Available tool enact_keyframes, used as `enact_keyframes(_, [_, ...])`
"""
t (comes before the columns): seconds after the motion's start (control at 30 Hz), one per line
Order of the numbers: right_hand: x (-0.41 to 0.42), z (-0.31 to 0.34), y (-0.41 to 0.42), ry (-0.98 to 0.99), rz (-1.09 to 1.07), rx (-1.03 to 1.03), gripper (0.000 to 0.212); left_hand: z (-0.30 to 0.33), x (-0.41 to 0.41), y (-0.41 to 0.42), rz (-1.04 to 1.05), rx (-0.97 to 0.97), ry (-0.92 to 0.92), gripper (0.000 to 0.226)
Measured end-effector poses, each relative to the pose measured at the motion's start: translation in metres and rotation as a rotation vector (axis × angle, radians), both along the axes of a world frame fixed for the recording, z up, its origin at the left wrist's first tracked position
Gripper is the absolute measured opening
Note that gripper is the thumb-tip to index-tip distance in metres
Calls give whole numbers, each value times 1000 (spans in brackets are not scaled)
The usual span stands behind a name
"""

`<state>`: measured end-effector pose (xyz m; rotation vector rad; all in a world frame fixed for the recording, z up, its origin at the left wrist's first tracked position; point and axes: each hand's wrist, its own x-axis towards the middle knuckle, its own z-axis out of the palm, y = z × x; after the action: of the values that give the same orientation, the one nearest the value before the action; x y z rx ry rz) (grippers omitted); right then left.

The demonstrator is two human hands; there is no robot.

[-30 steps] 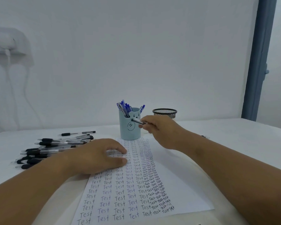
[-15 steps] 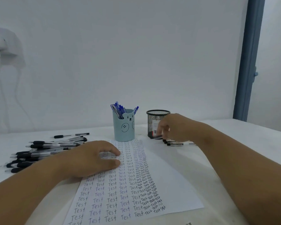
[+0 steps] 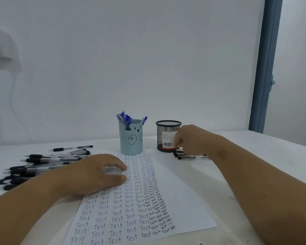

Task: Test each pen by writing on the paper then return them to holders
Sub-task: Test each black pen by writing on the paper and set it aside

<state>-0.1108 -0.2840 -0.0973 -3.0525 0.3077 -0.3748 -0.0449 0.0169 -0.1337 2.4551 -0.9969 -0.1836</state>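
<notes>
Left hand [image 3: 97,174]: flat, fingers spread, pressing paper [image 3: 131,206]. Right hand [image 3: 193,138]: fingers curled down onto black pens [image 3: 185,155] beside mesh holder [image 3: 167,133]; grip unclear. Blue pens [image 3: 125,119] in bear holder [image 3: 131,138]. Black pen pile [image 3: 42,165] left of paper.

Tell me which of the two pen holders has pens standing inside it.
The light blue bear-face holder, left of the black mesh holder. Blue pens stick out of its top; no pens show above the mesh one's rim.
</notes>
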Motion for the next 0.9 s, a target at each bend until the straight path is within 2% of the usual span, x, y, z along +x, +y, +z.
enact_keyframes(0.27, [2, -7, 55, -14, 280, -13, 34, 11, -2, 4, 69, -32, -57, 33])
enact_keyframes(0.4, [5, -19, 86, -49, 455, 21, 20, 25, 6, 22, 123, -122, -173, 11])
enact_keyframes(0.47, [3, -24, 101, -69, 551, 11, 18, 32, 10, 33, 133, -144, -243, 16])
enact_keyframes(0.57, [1, -31, 119, -94, 624, -14, 21, 39, 15, 49, 155, -50, -246, 21])
enact_keyframes(0.8, [1, -38, 126, -74, 670, 10, 26, 53, 18, 77, 128, 185, -69, 20])
enact_keyframes(0.9, [1, -39, 125, -68, 684, 20, 23, 55, 15, 79, 121, 219, -43, 21])
